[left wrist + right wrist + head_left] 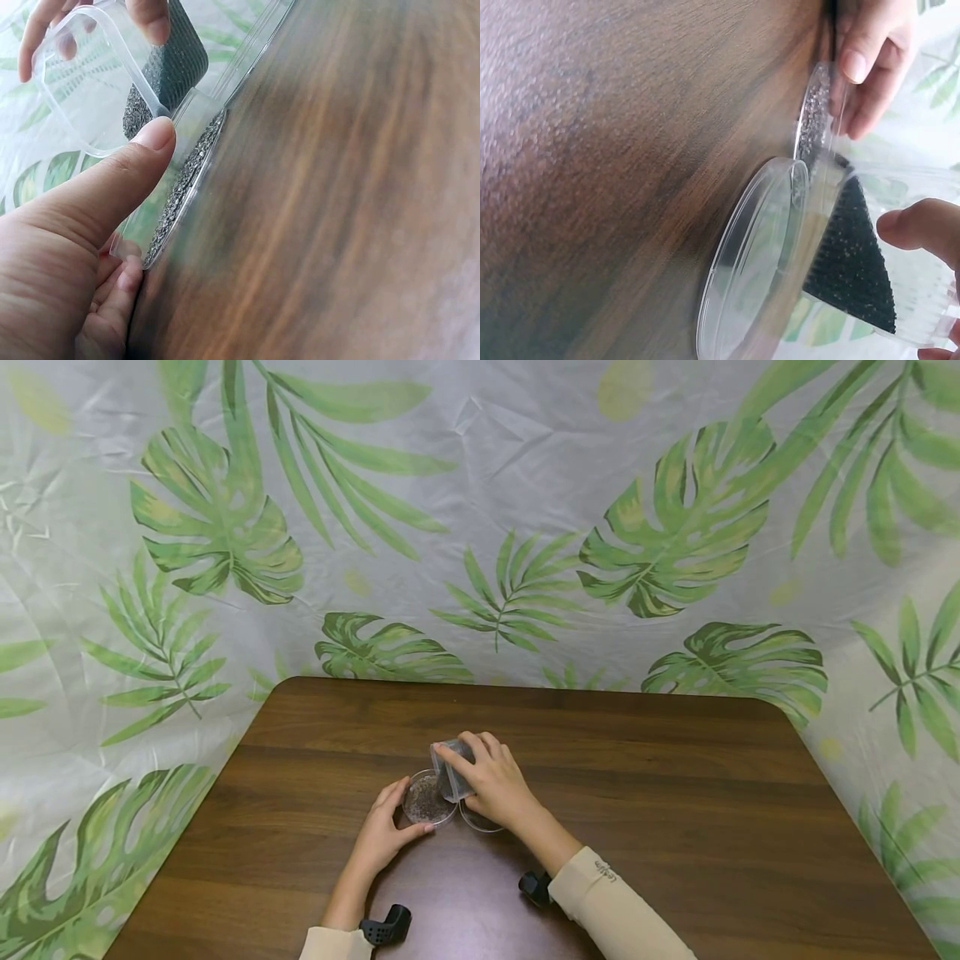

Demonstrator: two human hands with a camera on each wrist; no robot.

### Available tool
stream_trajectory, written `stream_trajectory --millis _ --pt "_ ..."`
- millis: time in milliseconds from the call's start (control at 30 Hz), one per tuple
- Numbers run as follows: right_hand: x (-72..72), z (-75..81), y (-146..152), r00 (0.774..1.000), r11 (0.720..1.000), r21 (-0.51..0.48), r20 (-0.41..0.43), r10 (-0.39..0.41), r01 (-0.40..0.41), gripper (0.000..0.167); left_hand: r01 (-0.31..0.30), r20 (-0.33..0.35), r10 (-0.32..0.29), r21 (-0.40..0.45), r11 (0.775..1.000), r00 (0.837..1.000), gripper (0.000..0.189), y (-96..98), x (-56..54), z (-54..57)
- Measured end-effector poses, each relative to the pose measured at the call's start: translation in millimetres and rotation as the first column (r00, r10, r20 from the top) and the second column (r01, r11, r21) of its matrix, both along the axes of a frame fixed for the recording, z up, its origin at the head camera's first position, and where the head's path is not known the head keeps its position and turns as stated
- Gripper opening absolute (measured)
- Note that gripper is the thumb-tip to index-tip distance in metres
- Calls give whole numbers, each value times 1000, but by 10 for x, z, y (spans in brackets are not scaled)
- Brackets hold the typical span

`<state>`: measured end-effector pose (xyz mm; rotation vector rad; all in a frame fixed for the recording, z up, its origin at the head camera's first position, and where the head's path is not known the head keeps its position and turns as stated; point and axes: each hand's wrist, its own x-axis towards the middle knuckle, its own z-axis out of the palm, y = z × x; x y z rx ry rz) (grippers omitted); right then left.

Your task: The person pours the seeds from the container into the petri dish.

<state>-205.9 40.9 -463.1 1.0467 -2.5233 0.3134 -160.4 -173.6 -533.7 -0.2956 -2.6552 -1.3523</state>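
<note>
A shallow round clear plastic dish (429,799) stands flat on the dark brown wood-grain surface (675,793) and serves as the landmark here. Loose dark grey, speckled granules (184,195) cover its bottom. The left hand (382,831) grasps this dish from its left side, the thumb at the near edge and the fingers round the far-left edge.

The right hand (497,781) grips a clear, box-shaped plastic container with rounded corners (453,781), thumb on one side and fingers on the other. The container is tipped over the right edge of the dish, its open mouth turned toward the dish. A sloping mass of dark granules (851,262) lies inside it, banked against the lower wall. Whether the container's rim touches the dish, I cannot tell.

Just to the right of the dish, partly under the container and the right hand, a second shallow round clear plastic piece (742,262) rests on the surface; whether it is a dish or a lid is unclear. Beyond the dish, past the far edge of the surface, hangs a pale grey-white cloth printed with green leaves (510,493).
</note>
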Motion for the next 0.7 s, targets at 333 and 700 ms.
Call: stream_trajectory --millis 333,700 --pt "1 -22 24 999 999 -14 20 -30 30 89 0 -16 0 -7 1000 1000 88 0 1 0" --pt "0 -82 92 981 979 -159 165 -102 129 95 -2 -34 2 -8 1000 999 88 2 -8 -10"
